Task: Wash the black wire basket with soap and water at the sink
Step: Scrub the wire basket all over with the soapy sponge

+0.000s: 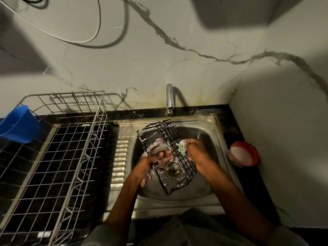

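The black wire basket is held tilted over the steel sink, its wires streaked with white foam. My left hand grips it from the left, fingers reaching inside through the open side. My right hand is closed around a green scrub pad pressed against the basket's right wall. The tap stands behind the basin; no water is seen running from it.
A large steel wire dish rack fills the counter to the left, with a blue plastic scoop at its far-left edge. A red round soap tub sits on the black counter right of the sink. Marble walls close in behind and right.
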`<state>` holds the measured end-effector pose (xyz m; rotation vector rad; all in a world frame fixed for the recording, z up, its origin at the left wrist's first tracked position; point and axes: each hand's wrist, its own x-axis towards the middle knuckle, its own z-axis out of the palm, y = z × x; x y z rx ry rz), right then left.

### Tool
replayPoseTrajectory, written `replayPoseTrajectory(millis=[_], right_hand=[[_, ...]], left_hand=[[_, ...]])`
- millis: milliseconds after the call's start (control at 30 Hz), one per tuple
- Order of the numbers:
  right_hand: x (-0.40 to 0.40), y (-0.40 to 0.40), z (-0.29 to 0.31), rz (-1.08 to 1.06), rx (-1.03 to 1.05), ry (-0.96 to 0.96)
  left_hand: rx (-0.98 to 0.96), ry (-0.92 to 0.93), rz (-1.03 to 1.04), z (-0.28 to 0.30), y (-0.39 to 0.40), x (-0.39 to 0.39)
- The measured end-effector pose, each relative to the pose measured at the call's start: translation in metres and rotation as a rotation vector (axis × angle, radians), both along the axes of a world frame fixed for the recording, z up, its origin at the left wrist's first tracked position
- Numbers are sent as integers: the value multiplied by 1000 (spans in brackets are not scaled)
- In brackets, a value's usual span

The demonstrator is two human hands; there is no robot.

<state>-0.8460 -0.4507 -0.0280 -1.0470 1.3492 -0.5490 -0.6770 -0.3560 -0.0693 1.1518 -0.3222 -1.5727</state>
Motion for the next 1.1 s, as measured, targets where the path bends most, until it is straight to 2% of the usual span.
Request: replayPoseTrajectory(millis=[100,167,267,367,533,600,767,933,1100], right_hand=[[-7,-3,-7,-32,-102,15],[-11,-7,-9,-49,-170,69],[-17,-14,-8,-63,-254,122],[-17,-15,-6,-20,-291,159],[-16,-10,-5,98,-342,176],[-18,-7,-6,120,-360,170],[-27,-7,-13,98,-347,134],[-37,-9,-22,81,-337,146],[-38,-3,-27,-97,-563,329]], left_hand=[[-12,-100,86,-6,7,7],[-10,-178,220,-8,5,17],[-65,-451,359,9,-8,29],[-123,-830,328,40,-21,25],[-45,-990,58,53,-35,17],[-43,-936,14,53,-34,18],[19,-558,-49,43,-22,18],[57,-281,-123,61,-16,10],[63,-251,-137,74,-23,-8]])
